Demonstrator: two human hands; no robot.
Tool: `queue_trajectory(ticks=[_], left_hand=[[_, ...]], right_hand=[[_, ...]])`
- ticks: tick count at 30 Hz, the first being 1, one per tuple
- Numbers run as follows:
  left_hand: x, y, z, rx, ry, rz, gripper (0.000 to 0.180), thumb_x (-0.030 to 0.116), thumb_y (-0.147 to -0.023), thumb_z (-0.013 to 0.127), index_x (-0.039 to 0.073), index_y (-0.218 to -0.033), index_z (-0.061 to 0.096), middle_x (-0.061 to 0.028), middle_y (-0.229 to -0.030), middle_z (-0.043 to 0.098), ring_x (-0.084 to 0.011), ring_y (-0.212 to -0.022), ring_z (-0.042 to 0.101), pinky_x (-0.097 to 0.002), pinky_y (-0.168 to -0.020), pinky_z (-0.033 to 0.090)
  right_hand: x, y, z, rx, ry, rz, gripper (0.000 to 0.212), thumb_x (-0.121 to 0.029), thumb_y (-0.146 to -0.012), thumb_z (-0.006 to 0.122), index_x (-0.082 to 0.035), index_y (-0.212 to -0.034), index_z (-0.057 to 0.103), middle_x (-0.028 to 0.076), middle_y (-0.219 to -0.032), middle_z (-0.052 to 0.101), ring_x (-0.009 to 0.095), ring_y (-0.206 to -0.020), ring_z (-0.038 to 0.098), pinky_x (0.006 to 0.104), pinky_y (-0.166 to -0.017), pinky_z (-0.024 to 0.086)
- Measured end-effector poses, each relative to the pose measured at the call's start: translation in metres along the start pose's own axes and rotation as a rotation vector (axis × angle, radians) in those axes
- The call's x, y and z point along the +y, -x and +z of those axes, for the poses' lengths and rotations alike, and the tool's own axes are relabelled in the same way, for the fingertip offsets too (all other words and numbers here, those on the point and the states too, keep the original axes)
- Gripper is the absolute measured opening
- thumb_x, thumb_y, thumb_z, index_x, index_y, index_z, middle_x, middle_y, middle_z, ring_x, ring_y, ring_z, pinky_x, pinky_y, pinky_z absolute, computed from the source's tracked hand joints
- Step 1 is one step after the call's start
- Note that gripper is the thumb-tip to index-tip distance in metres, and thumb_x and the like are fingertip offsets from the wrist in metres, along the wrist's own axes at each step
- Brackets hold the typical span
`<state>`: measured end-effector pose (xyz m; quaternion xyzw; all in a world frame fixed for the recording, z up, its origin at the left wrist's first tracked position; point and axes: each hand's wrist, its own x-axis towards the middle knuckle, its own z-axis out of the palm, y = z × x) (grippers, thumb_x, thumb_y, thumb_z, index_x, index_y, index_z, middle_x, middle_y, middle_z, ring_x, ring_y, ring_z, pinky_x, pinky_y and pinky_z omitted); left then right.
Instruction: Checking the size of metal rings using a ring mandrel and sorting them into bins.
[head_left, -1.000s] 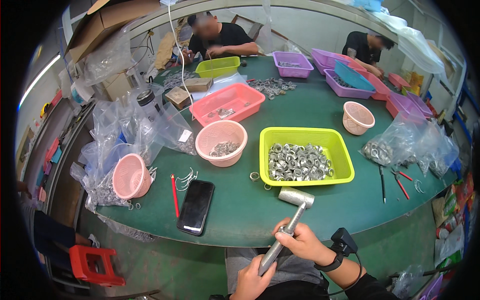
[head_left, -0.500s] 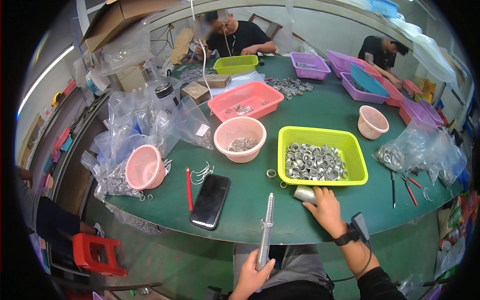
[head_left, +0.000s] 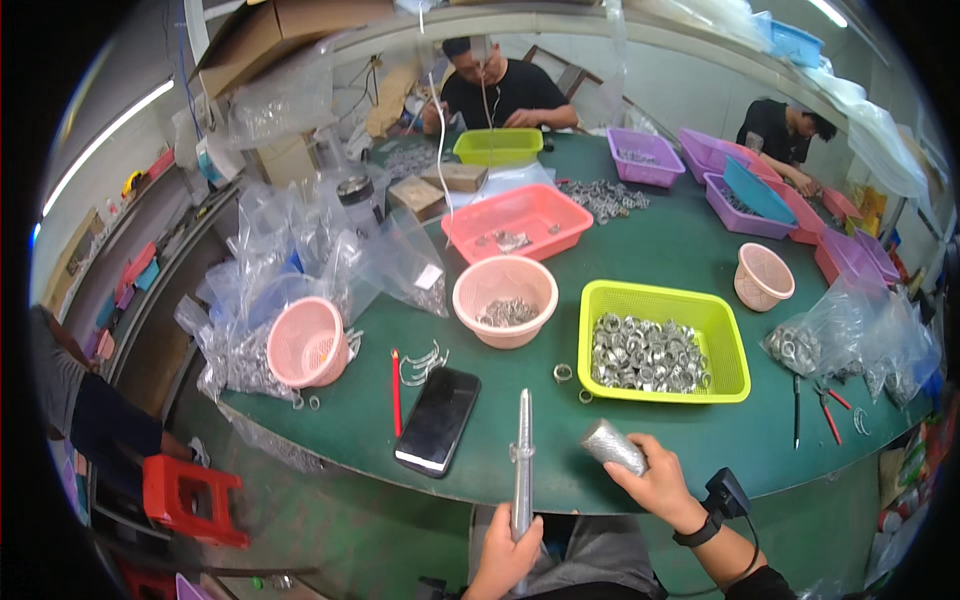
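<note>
My left hand is closed round the lower end of a tapered metal ring mandrel, which stands nearly upright over the table's near edge. A ring sits on the mandrel about midway along its visible length. My right hand grips a short silver-grey metal cylinder, tilted with its round end toward the upper left. The cylinder is to the right of the mandrel, apart from it. Just beyond it is a lime-green basket with many metal rings inside. Two loose rings lie by its left side.
A black phone and a red pencil lie to the left. Pink baskets and plastic bags of metal parts stand beyond. Red-handled pliers lie at right. Two people work across the table.
My right hand has lifted the metal cylinder from beside the green basket and brought it nearer to me. The mandrel has become more upright. The whole view has shifted slightly.
</note>
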<state>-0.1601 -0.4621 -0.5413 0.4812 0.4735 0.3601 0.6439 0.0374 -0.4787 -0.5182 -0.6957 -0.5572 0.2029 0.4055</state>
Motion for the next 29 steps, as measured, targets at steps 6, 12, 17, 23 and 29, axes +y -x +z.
queue_trajectory(ticks=[6, 12, 17, 23, 29], left_hand=[[0.014, 0.009, 0.015, -0.033, -0.024, 0.066, 0.015, 0.010, -0.076, 0.051, 0.003, -0.081, 0.038, 0.0005, -0.053, 0.040, -0.0046, -0.039, 0.038, -0.0205, -0.034, 0.029], [0.001, -0.002, 0.010, -0.040, 0.176, -0.094, 0.017, 0.011, -0.077, 0.051, 0.003, -0.080, 0.036, 0.0002, -0.050, 0.040, -0.0051, -0.036, 0.038, -0.0210, -0.031, 0.029], [-0.001, 0.001, 0.007, -0.015, 0.135, -0.099, 0.017, 0.011, -0.076, 0.052, 0.003, -0.079, 0.037, -0.0001, -0.052, 0.041, -0.0047, -0.039, 0.039, -0.0209, -0.033, 0.030], [0.003, -0.004, 0.015, -0.020, 0.093, 0.037, 0.015, 0.003, -0.077, 0.048, 0.004, -0.080, 0.033, -0.0012, -0.050, 0.038, -0.0049, -0.033, 0.034, -0.0202, -0.028, 0.025], [-0.002, -0.002, 0.012, -0.027, 0.140, -0.053, 0.016, 0.004, -0.077, 0.048, 0.004, -0.081, 0.033, -0.0012, -0.049, 0.038, -0.0053, -0.033, 0.034, -0.0206, -0.028, 0.025]], right_hand=[[-0.036, -0.007, 0.000, -0.121, -0.099, -0.503, 0.047, -0.027, -0.060, 0.067, -0.002, -0.095, 0.048, 0.018, -0.075, 0.055, 0.031, -0.064, 0.056, 0.0338, -0.057, 0.045], [-0.027, -0.007, -0.016, -0.026, -0.034, -0.108, 0.048, -0.029, -0.060, 0.068, 0.004, -0.091, 0.049, 0.019, -0.072, 0.056, 0.029, -0.063, 0.058, 0.0321, -0.055, 0.046], [-0.042, -0.012, -0.013, -0.068, -0.005, -0.697, 0.048, -0.029, -0.060, 0.068, 0.004, -0.090, 0.050, 0.017, -0.074, 0.056, 0.031, -0.060, 0.056, 0.0326, -0.052, 0.045], [-0.025, -0.006, -0.011, -0.005, -0.138, -0.125, 0.049, -0.028, -0.060, 0.068, 0.003, -0.093, 0.048, 0.018, -0.073, 0.056, 0.031, -0.065, 0.057, 0.0330, -0.057, 0.045], [-0.032, 0.000, -0.019, -0.087, -0.122, -0.772, 0.045, -0.019, -0.063, 0.065, 0.000, -0.100, 0.046, 0.013, -0.086, 0.056, 0.026, -0.073, 0.057, 0.0317, -0.064, 0.045]])
